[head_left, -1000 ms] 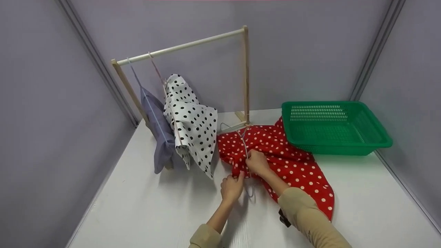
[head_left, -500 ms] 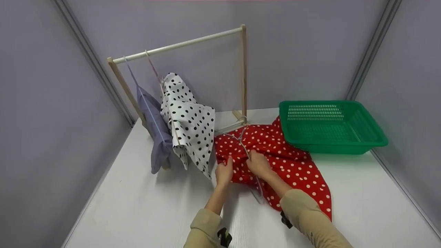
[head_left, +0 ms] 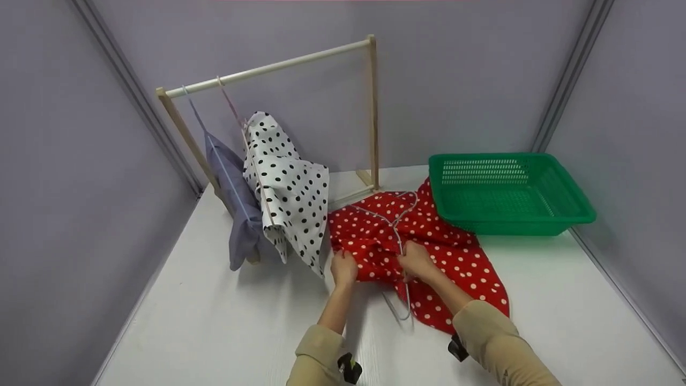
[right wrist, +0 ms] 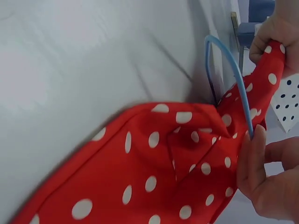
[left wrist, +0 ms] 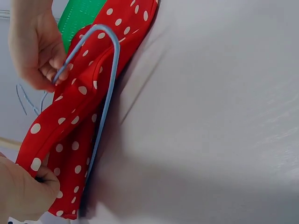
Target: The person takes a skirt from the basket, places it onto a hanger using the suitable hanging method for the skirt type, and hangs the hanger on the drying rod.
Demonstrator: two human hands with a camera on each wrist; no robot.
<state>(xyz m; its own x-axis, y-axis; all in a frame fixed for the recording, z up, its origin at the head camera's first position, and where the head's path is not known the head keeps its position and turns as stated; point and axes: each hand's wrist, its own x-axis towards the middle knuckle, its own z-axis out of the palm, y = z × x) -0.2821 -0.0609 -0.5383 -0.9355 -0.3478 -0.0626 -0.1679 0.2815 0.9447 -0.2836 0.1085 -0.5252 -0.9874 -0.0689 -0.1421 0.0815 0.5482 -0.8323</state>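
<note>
A red cloth with white dots (head_left: 455, 262) lies bunched on the table. My left hand (head_left: 344, 268) grips its left edge; in the left wrist view the thumb and fingers pinch a fold of it. My right hand (head_left: 417, 261) holds a pale blue wire hanger (right wrist: 241, 86) by one arm, pinching the wire between thumb and fingers. One rounded end of the hanger sticks out past the cloth toward me, while its neck and hook lie over the cloth on the far side. Part of the hanger is hidden by the cloth and my right hand.
A wooden rack (head_left: 374, 112) with a white rail stands at the back left. On it hang a grey-purple cloth (head_left: 228, 177) and a white cloth with black dots (head_left: 289, 187). A green basket (head_left: 509, 228) stands at the right, touching or overlapping the red cloth.
My left hand has moved up and left, taking the cloth's edge away from the hanger. My right hand has shifted slightly right with the hanger, whose hook and near end have swung right.
</note>
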